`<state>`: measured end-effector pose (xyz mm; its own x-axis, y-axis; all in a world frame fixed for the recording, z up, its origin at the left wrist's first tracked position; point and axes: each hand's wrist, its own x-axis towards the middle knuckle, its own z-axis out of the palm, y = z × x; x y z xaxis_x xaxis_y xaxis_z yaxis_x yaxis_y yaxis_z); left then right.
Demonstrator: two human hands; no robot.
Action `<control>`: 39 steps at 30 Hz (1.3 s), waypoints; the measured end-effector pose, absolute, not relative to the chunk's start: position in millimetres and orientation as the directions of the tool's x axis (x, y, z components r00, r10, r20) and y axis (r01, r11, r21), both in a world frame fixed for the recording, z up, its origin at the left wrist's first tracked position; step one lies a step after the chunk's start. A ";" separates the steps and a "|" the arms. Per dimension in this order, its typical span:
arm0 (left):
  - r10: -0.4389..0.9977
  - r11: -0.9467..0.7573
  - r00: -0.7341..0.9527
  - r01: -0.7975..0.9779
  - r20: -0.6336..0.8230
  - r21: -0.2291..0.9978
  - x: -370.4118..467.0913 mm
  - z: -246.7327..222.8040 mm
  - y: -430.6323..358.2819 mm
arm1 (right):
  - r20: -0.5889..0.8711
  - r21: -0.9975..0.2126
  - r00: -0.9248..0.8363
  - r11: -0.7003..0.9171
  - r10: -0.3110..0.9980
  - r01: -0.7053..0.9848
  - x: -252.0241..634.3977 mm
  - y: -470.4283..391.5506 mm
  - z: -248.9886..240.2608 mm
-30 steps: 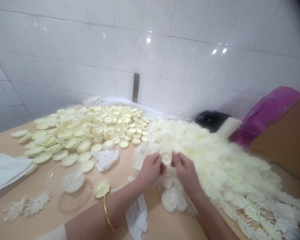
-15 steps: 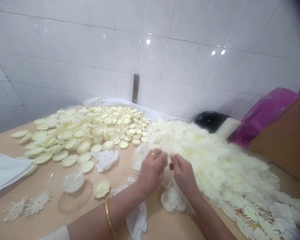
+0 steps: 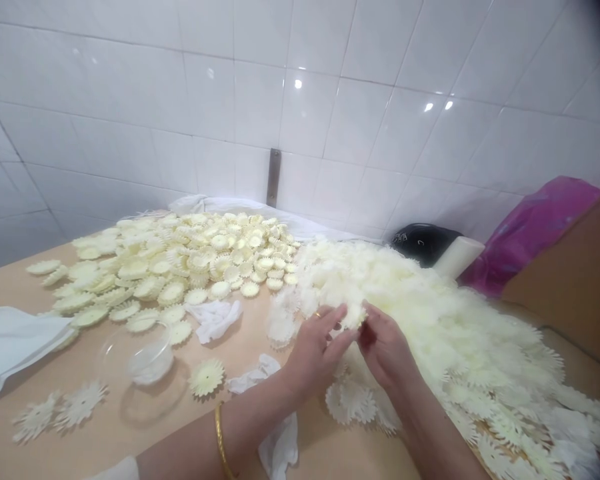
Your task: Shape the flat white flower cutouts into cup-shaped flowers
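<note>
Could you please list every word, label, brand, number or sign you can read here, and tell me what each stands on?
No text can be read with certainty.
Black bag: small pale marks, one curved a little like a "C", but too small and blurred to tell lettering from glare.
Magenta bag: faint bluish patches, nothing legible.
Held pale piece: no lettering visible.

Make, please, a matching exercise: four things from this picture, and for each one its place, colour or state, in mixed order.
1. Left hand
2. Metal strip
3. Bracelet
4. Crumpled plastic

A. Magenta
B. Around the left forearm
C. Wears a ring
D. Upright against the tiled wall

Pairs: 1-C, 2-D, 3-B, 4-A
</note>
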<state>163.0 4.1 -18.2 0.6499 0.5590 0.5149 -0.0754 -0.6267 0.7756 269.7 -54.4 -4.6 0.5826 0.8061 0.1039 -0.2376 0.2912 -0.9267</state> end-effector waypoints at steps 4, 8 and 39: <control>0.553 -0.659 0.663 -0.023 0.505 0.752 160.9 -15.6 4.1 | 0.094 -0.955 0.547 0.230 0.832 -0.185 267.7 -56.2 -0.3; 0.626 -0.494 0.694 0.001 0.355 0.869 161.1 -13.9 7.6 | 0.233 -0.971 0.621 0.145 0.748 0.190 267.9 -60.0 3.9; 0.636 0.447 0.735 -0.101 -0.237 0.889 165.9 -7.4 15.5 | 0.773 0.049 -0.108 0.110 0.625 0.993 260.6 -51.7 -19.7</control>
